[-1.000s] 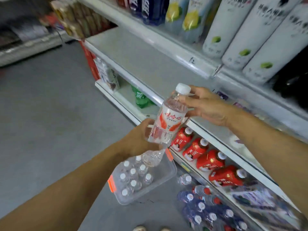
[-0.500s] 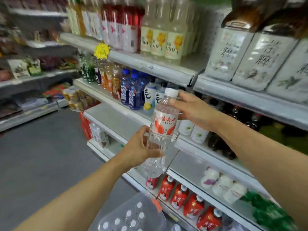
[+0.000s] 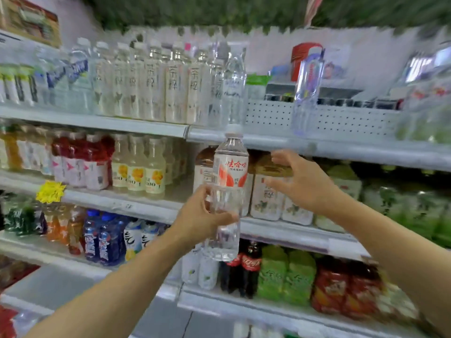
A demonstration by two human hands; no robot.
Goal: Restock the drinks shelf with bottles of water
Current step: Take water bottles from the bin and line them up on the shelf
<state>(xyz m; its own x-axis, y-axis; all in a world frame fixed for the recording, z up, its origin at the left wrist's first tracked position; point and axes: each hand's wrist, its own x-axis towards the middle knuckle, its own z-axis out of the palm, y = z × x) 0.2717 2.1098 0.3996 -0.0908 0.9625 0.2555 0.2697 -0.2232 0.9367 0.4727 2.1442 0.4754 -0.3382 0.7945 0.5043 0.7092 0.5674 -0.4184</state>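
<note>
My left hand [image 3: 197, 222] grips the clear plastic water bottle with red label [image 3: 228, 191] low, my right hand [image 3: 301, 182] spread beside it, so it may tip against the grey top shelf [image 3: 317, 145].

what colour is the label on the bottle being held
White with red-orange markings, on the water bottle; the head view shows it.

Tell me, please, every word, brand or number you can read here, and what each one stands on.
"娃哈哈": red characters on the label of the water bottle held by the left hand.
"Coca-Cola" script, partly legible: red labels of the cola bottles.
"100", partly legible: labels of the pale yellow drink bottles.
Labels on the tea bottles and price strips: too blurred to read.
</note>
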